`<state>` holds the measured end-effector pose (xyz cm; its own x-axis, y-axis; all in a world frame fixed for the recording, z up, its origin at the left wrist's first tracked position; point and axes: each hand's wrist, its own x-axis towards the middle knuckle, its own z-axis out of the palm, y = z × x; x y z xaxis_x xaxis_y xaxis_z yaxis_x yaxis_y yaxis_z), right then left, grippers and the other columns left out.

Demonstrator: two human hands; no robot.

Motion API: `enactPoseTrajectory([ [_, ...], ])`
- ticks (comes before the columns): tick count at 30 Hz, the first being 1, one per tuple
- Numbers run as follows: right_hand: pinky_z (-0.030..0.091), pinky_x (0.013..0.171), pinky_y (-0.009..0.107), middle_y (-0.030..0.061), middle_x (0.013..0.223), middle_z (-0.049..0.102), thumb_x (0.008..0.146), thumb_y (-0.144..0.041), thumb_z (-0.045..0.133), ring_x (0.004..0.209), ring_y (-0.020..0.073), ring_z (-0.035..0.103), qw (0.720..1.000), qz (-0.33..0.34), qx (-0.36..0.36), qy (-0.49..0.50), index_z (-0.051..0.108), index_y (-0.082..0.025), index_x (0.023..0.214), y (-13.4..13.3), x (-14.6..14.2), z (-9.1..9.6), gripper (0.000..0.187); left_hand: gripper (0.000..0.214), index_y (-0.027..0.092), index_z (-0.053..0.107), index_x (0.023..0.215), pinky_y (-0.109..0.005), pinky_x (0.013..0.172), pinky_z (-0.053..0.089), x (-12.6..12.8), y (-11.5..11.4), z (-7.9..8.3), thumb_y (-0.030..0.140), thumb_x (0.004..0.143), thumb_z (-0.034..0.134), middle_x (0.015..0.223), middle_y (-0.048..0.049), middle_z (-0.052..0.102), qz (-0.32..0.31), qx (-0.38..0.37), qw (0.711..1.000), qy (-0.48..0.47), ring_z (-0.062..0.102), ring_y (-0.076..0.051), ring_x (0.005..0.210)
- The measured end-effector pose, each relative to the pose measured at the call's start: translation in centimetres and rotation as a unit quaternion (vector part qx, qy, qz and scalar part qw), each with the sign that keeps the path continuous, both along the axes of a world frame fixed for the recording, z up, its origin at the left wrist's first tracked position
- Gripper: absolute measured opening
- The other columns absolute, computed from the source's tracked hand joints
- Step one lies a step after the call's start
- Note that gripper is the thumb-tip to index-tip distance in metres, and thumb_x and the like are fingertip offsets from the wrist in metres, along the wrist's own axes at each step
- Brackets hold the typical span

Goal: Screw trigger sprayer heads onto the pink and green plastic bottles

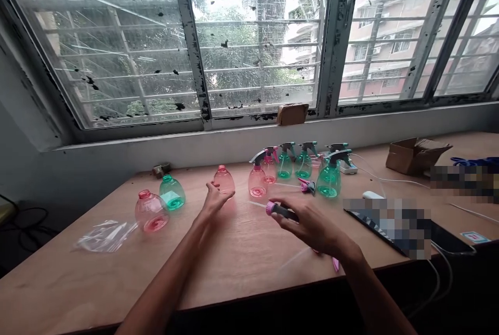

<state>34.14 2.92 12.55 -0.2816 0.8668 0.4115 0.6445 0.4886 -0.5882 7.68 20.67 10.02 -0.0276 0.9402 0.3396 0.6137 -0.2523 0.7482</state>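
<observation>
My left hand [215, 201] cups the lower part of a clear pink bottle [223, 178] with no top on it, fingers on one side and thumb on the other. My right hand [312, 220] grips a black spray head with a pink collar [270, 208]. Its thin dip tube points left toward the bottle. Behind that hand, another spray head [307, 185] lies on the table, its tube stretched left. Partly hidden under my right wrist is a further pink piece [336, 264], with a faint tube beside it.
Pink [150, 213] and green [171, 194] topless bottles stand at left by a plastic bag [107, 236]. Several bottles with spray heads, including a pink one [257, 183] and a green one [328, 181], stand ahead. A tablet [374, 226], cables and a cardboard box [413, 155] lie right.
</observation>
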Motion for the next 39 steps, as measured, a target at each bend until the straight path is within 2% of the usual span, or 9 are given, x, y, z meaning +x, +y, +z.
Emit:
enactPoseTrajectory([
  [3, 0.064, 0.088, 0.037, 0.0082, 0.113, 0.086, 0.110, -0.043, 0.065, 0.098, 0.0275, 0.079, 0.986, -0.011, 0.053, 0.156, 0.078, -0.021, 0.136, -1.0, 0.6, 0.6, 0.036, 0.048, 0.021, 0.065, 0.149, -0.054, 0.102, 0.066, -1.8, -3.4, 2.7, 0.036, 0.106, 0.080, 0.151, -0.0136, 0.068, -0.037, 0.029, 0.999, 0.009, 0.074, -0.032, 0.125],
  [6, 0.067, 0.073, 0.033, 0.0021, 0.095, 0.084, 0.100, -0.046, 0.084, 0.078, 0.0224, 0.076, 0.935, -0.059, 0.087, 0.340, 0.086, -0.026, 0.124, -1.9, 1.9, 0.8, 0.031, 0.098, 0.028, 0.048, 0.162, -0.061, 0.114, 0.060, -5.3, -9.3, 5.7, 0.047, 0.081, 0.100, 0.165, -0.0168, 0.056, -0.076, 0.089, 0.993, 0.024, 0.066, -0.041, 0.141],
  [8, 0.070, 0.068, 0.033, -0.0001, 0.085, 0.083, 0.089, -0.046, 0.097, 0.071, 0.0219, 0.078, 0.901, -0.058, 0.101, 0.417, 0.090, -0.029, 0.117, -2.5, 2.9, 1.0, 0.034, 0.097, 0.036, 0.057, 0.159, -0.069, 0.127, 0.047, -8.0, -13.5, 7.0, 0.056, 0.075, 0.101, 0.171, -0.0120, 0.052, -0.102, 0.152, 0.982, 0.040, 0.056, -0.046, 0.153],
  [13, 0.074, 0.052, 0.034, -0.0014, 0.065, 0.078, 0.077, -0.046, 0.107, 0.051, 0.0227, 0.080, 0.847, -0.006, 0.098, 0.522, 0.094, -0.027, 0.099, -4.8, 3.7, 2.2, 0.032, 0.104, 0.049, 0.046, 0.168, -0.065, 0.126, 0.056, -12.8, -19.4, 7.3, 0.045, 0.080, 0.101, 0.166, -0.0042, 0.063, -0.150, 0.252, 0.955, 0.047, 0.063, -0.045, 0.152],
  [18, 0.072, 0.053, 0.026, -0.0022, 0.056, 0.076, 0.069, -0.051, 0.111, 0.045, 0.0173, 0.077, 0.805, -0.050, 0.055, 0.589, 0.093, -0.025, 0.096, -7.1, 1.9, 2.9, 0.041, 0.094, 0.044, 0.050, 0.165, -0.064, 0.130, 0.051, -12.6, -19.9, 7.3, 0.048, 0.084, 0.098, 0.165, -0.0045, 0.064, -0.144, 0.287, 0.945, 0.067, 0.059, -0.045, 0.155],
  [25, 0.073, 0.052, 0.029, -0.0022, 0.057, 0.078, 0.071, -0.050, 0.110, 0.048, 0.0201, 0.078, 0.816, -0.027, 0.020, 0.577, 0.092, -0.026, 0.097, -6.4, 0.3, 2.2, 0.040, 0.089, 0.044, 0.045, 0.168, -0.066, 0.141, 0.024, -9.7, -20.1, 7.4, 0.039, 0.093, 0.093, 0.168, -0.0051, 0.060, -0.190, 0.299, 0.929, 0.107, 0.052, -0.040, 0.160],
  [30, 0.077, 0.063, 0.037, 0.0073, 0.076, 0.088, 0.070, -0.047, 0.111, 0.068, 0.0300, 0.087, 0.847, 0.007, -0.049, 0.529, 0.091, -0.021, 0.099, -6.4, -1.7, 2.1, 0.044, 0.099, 0.045, 0.040, 0.171, -0.058, 0.140, 0.034, -8.0, -20.3, 6.6, 0.037, 0.091, 0.097, 0.174, -0.0070, 0.053, -0.209, 0.291, 0.931, 0.068, 0.047, -0.039, 0.165],
  [35, 0.075, 0.065, 0.032, 0.0047, 0.078, 0.085, 0.080, -0.054, 0.104, 0.064, 0.0216, 0.082, 0.862, 0.025, -0.073, 0.502, 0.088, -0.020, 0.102, -6.4, -3.2, 1.9, 0.044, 0.095, 0.047, 0.042, 0.170, -0.052, 0.135, 0.045, -7.3, -20.5, 6.1, 0.053, 0.091, 0.095, 0.168, -0.0049, 0.060, -0.206, 0.259, 0.942, 0.059, 0.054, -0.038, 0.160],
  [39, 0.071, 0.066, 0.027, 0.0032, 0.079, 0.083, 0.082, -0.058, 0.101, 0.065, 0.0175, 0.077, 0.873, 0.033, -0.094, 0.478, 0.086, -0.021, 0.097, -6.2, -3.3, 2.0, 0.043, 0.097, 0.047, 0.037, 0.174, -0.053, 0.134, 0.047, -7.4, -20.3, 6.0, 0.050, 0.094, 0.092, 0.174, -0.0051, 0.056, -0.211, 0.261, 0.938, 0.084, 0.053, -0.037, 0.162],
])
